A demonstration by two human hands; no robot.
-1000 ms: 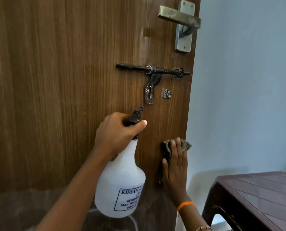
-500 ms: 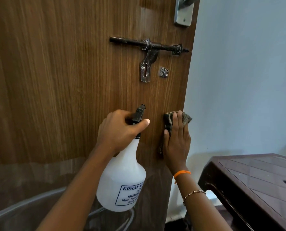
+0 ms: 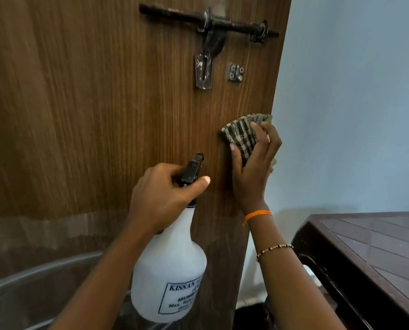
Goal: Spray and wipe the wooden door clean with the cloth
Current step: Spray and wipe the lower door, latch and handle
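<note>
The right hand (image 3: 252,172) presses a striped grey cloth (image 3: 242,134) flat against the brown wooden door (image 3: 103,103) near its edge, wiping underway; the left hand (image 3: 161,194) grips a white plastic spray bottle (image 3: 170,270) (nozzle doorward). Most of the door likely remains.

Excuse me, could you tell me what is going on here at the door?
A person is cleaning a wooden door. The right hand presses a striped cloth against the door near its edge, below the black latch. The left hand grips a white spray bottle by its neck, nozzle pointed at the door. A dark table stands to the right.
</note>
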